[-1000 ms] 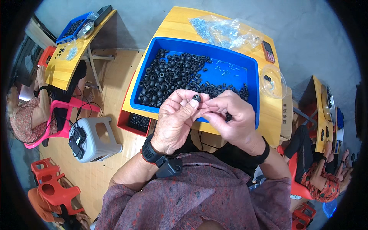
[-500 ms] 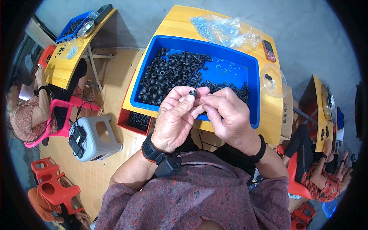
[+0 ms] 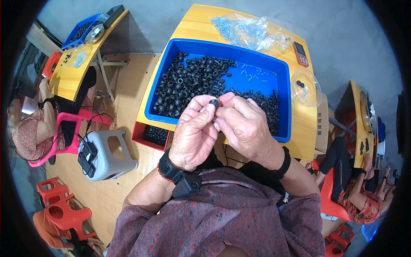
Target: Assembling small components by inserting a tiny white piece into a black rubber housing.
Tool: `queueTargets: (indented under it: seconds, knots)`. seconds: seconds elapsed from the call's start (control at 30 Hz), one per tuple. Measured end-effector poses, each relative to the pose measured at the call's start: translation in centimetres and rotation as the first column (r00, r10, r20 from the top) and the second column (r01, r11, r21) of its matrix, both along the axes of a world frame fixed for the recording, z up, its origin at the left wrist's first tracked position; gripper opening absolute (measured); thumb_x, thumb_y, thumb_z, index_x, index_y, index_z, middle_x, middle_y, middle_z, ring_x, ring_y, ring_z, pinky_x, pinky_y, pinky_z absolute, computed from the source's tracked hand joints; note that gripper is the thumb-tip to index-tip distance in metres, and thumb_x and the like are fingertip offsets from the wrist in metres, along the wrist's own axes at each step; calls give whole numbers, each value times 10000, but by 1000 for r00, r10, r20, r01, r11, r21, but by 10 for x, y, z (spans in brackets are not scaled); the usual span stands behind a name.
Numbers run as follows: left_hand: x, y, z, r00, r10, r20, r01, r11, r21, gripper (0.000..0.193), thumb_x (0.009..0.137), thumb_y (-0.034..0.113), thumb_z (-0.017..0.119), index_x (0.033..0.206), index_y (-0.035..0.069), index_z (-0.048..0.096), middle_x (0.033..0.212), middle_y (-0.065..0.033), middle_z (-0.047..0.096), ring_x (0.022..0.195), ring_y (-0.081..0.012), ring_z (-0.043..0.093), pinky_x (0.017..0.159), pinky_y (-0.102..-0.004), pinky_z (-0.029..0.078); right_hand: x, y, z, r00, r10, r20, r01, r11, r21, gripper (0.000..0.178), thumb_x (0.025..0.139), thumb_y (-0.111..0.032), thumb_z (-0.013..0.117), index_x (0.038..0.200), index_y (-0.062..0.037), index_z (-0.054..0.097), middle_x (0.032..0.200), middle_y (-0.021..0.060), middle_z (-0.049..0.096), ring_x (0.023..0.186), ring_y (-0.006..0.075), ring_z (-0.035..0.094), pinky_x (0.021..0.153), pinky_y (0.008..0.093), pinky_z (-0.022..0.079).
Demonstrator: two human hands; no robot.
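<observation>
Between the thumb and fingers of my left hand (image 3: 193, 132) sits a small round black plastic cap (image 3: 214, 103), its open end facing up. My right hand (image 3: 244, 126) is closed close against it, fingertips meeting near the cap; whether they pinch another small part is hidden. Both hands are over the front edge of a blue tray (image 3: 150, 112). Inside it lie a heap of black caps (image 3: 182, 83) on the left, small black cylindrical pieces (image 3: 267, 107) on the right, and several small metal springs or screws (image 3: 254, 76) at the back.
A clear bag of small metal parts (image 3: 244, 32), a red phone (image 3: 301, 54) and a clear round dish (image 3: 311, 95) are on the yellow table (image 3: 192, 19). A red bin (image 3: 139, 132) of black parts stands below left. Beyond are a grey stool (image 3: 109, 160) and people at other tables.
My right hand has moved slightly left and turned, its fingers now closer to the cap. The left hand keeps the cap in nearly the same place.
</observation>
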State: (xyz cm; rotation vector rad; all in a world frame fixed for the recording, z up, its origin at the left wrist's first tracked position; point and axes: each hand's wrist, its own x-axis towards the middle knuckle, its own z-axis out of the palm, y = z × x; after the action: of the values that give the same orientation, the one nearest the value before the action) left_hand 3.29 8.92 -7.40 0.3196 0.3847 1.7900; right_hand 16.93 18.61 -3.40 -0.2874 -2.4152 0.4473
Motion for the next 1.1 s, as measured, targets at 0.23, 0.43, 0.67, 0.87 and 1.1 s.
queueTargets:
  seconds: [0.23, 0.43, 0.67, 0.87, 1.1]
  knots:
    - [0, 0, 8, 998, 39, -39, -41, 998, -50, 125, 1042, 85, 637, 1164, 59, 627, 1270, -149, 684, 1107, -200, 659, 979, -361, 540, 9, 5, -5, 980, 49, -193, -142, 853, -502, 165, 869, 72, 725, 992, -14, 658, 929, 113, 627, 781, 247, 669, 679, 311, 533]
    - [8, -1, 7, 969, 86, -232, -105, 992, -67, 128, 1024, 69, 670, 1140, 49, 621, 1160, -106, 711, 1023, -177, 674, 955, -357, 546, 26, 13, -4, 984, 11, -178, -149, 604, -783, 138, 918, 80, 701, 991, -26, 651, 981, 40, 640, 837, 95, 648, 714, 261, 528]
    - [19, 9, -2, 969, 194, -155, -207, 976, -75, 127, 1038, 81, 643, 1158, 48, 615, 1250, -136, 681, 1173, -227, 636, 1082, -423, 492, 7, 12, -12, 996, -18, -88, -22, 901, -433, 152, 880, 48, 716, 1009, -6, 656, 1025, 138, 635, 889, 293, 681, 771, 358, 562]
    - [13, 3, -4, 989, 123, -80, -129, 989, -67, 143, 1045, 87, 633, 1183, 55, 617, 1324, -182, 665, 1210, -257, 634, 1096, -448, 499, 8, 6, -7, 999, -21, -50, 4, 950, -312, 157, 892, 55, 704, 1033, 0, 663, 1025, 156, 608, 899, 330, 673, 774, 389, 567]
    - [12, 0, -4, 990, 97, -106, -103, 993, -50, 169, 1032, 88, 656, 1193, 46, 626, 1353, -192, 654, 1244, -268, 629, 1091, -448, 513, 9, 11, -7, 990, 26, -137, -49, 985, -167, 175, 874, 92, 704, 1025, 17, 657, 1040, 155, 593, 904, 323, 672, 744, 379, 568]
